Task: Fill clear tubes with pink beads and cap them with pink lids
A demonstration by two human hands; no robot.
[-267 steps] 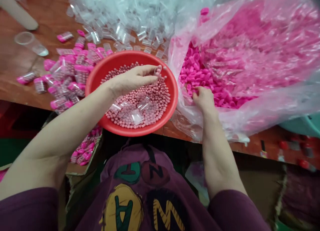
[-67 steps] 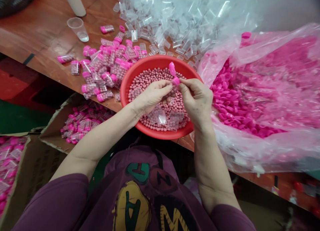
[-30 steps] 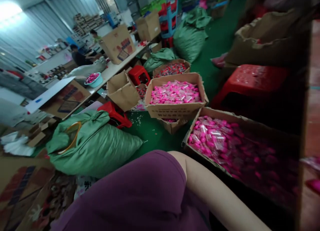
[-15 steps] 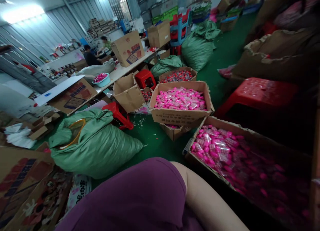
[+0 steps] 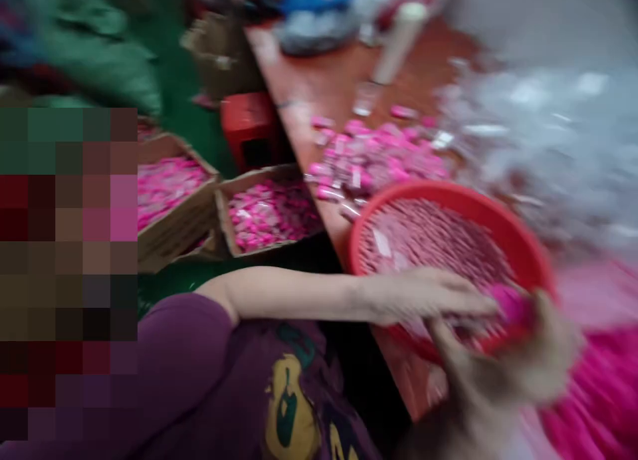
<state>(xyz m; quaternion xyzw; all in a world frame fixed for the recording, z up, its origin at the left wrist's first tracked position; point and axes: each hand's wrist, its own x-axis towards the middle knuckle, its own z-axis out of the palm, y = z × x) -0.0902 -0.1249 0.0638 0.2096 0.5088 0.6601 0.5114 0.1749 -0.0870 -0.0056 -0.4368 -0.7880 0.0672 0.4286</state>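
Note:
The picture is smeared by motion. A red bowl (image 5: 448,195) full of small pink beads stands at the table's near edge. My left hand (image 5: 428,294) reaches across its near rim, fingers stretched toward a pink cap (image 5: 509,303). My right hand (image 5: 528,363) comes up from below right and curls round that pink cap. Whether a clear tube sits under the cap is too blurred to tell. My left forearm and purple sleeve (image 5: 199,340) cross the lower middle.
Filled pink-capped tubes (image 5: 373,157) lie on the brown table (image 5: 319,81) beyond the bowl. Clear empty tubes (image 5: 538,114) are heaped at the right, loose pink caps (image 5: 598,393) at the lower right. Two cardboard boxes (image 5: 269,214) of finished tubes stand on the green floor.
The view has swung from the room and the floor boxes back to the table. The bowl and both hands are in sight again, meeting at a pink cap.

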